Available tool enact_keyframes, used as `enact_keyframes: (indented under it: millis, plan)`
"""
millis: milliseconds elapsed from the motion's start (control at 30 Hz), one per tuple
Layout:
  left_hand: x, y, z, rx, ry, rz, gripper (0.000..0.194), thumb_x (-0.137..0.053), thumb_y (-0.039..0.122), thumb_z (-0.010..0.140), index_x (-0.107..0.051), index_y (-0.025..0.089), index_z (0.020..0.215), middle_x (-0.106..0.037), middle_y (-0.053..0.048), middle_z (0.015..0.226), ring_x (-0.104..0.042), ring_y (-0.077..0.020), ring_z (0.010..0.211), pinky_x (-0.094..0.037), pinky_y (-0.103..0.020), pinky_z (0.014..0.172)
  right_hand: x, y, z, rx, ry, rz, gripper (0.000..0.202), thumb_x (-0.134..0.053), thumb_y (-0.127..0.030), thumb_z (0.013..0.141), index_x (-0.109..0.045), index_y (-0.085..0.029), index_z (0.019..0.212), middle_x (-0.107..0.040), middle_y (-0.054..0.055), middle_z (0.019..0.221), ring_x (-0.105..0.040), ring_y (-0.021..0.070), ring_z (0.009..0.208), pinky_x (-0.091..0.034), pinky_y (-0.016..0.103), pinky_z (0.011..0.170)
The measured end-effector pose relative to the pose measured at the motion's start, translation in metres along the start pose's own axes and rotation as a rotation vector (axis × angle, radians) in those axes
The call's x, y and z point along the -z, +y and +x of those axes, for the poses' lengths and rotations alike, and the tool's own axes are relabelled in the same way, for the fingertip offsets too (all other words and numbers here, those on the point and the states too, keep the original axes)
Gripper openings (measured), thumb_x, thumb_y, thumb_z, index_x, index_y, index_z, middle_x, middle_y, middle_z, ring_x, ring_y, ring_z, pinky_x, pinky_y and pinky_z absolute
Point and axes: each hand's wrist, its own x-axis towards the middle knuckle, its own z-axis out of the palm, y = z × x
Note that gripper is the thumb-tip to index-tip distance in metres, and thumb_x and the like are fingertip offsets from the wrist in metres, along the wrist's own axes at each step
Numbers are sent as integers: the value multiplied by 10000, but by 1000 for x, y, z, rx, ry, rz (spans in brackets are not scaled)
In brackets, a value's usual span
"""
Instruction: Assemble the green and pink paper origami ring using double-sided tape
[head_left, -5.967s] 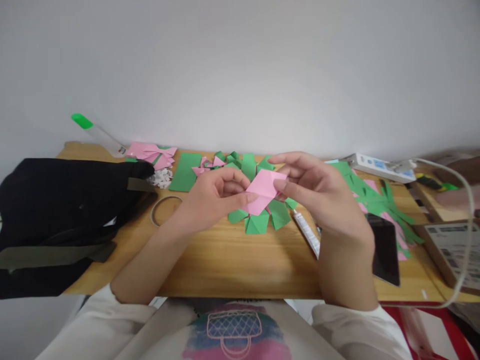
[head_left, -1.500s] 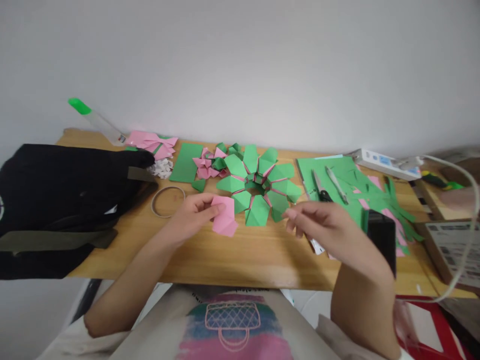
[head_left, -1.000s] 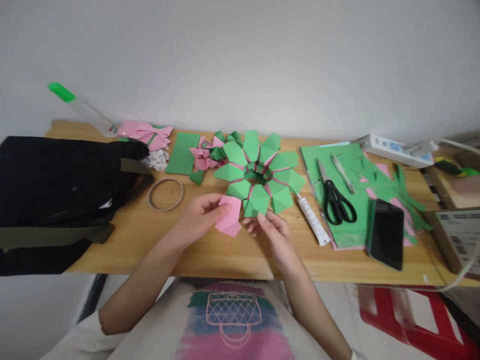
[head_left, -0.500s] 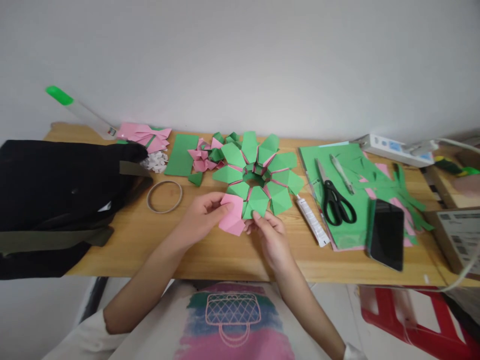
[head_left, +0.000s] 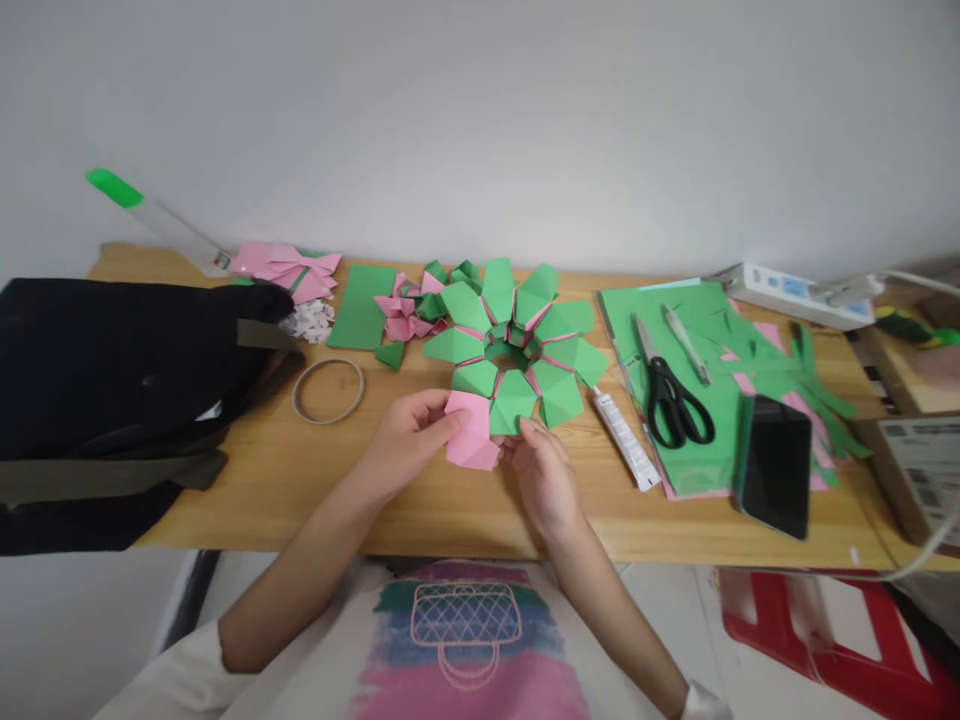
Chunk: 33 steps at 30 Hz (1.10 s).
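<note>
1. Pinching a pink, many-sided piece of folded paper (head_left: 469, 440) in the left hand (head_left: 409, 440), with the thumb flat on the front and the fingers tucked behind (fingertips mostly hidden).
2. Gripping narrowly with the right hand (head_left: 551, 480) at the near green paper petal (head_left: 513, 398) of a flower-like ring of folded green and pink paper (head_left: 558, 382), with the thumb on the petal's edge and the fingers partly lost beneath.
3. Holding the pink piece just left of that petal, at the ring's near side; impossible to tell whether touching or merely in front.
4. Likely to crease the pink piece, given thin-looking paper and too hard a thumb.
5. Likely to twist the ring, or work a petal loose, given an uneven tug from the right.
6. Liable to nudge the white printed tube (head_left: 625, 440), close by the ring's right-hand petals on the pale wooden table (head_left: 450, 525), given any sideways slide.
7. Less worrying: black-handled scissors (head_left: 658, 380) on green paper sheets (head_left: 718, 395), farther right.
</note>
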Motion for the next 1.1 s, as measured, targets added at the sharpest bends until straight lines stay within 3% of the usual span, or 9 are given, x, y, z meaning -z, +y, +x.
enact_keyframes:
  millis: [400,533,600,700,800,867,1000,1100]
  plan:
    - [-7,-4,1,-59,0,27,267,-659,373,728,-699,137,845,-724,-40,769,-626,-159,673,-480,-243,591,6,4,0,-2,-3,10,308,-721,-547,741,-694,-240,731,-678,4,629,-626,185,649,-454,292,568]
    - [-4,-8,-4,-155,20,77,234,-652,350,761,-699,151,875,-745,-54,818,-665,-189,708,-516,-274,605,9,-2,-7,-7,-10,-25,339,-710,-565,756,-710,-228,723,-689,13,645,-609,159,619,-448,274,574]
    - [3,-9,-9,-253,95,146,169,-659,314,774,-698,179,868,-748,-53,845,-678,-209,760,-540,-307,663,11,-7,-11,-12,-15,-51,353,-717,-561,755,-716,-211,704,-708,27,682,-597,138,608,-443,258,575]
    - [15,-10,-15,-541,177,310,94,-638,209,808,-712,238,858,-763,-41,895,-694,-222,847,-551,-349,785,10,-11,-12,-4,-3,-94,334,-730,-538,751,-730,-204,736,-736,43,775,-609,128,657,-448,241,595]
    - [26,-9,-17,-859,208,416,172,-627,146,831,-725,263,911,-778,-26,929,-712,-200,855,-560,-331,775,4,-12,-11,29,16,-143,300,-687,-512,789,-712,-218,738,-732,37,777,-616,134,670,-463,247,600]
    - [32,-6,-18,-946,252,418,163,-643,155,834,-726,251,937,-776,-31,939,-712,-190,847,-560,-317,749,0,-13,-14,49,8,-176,285,-644,-481,820,-691,-218,724,-729,43,775,-610,141,632,-465,262,567]
    - [43,4,-19,-829,411,423,107,-654,209,837,-735,228,903,-764,-22,894,-695,-189,825,-539,-315,773,1,-27,-27,293,62,-585,174,-643,-370,829,-708,-219,887,-703,57,766,-613,195,645,-501,338,602]
    - [47,12,-13,-714,443,416,131,-624,274,836,-726,193,856,-753,-18,832,-678,-186,752,-523,-291,702,6,-47,-26,626,135,-1159,288,-678,-274,827,-683,-183,1100,-691,157,1080,-611,322,1036,-479,497,897]
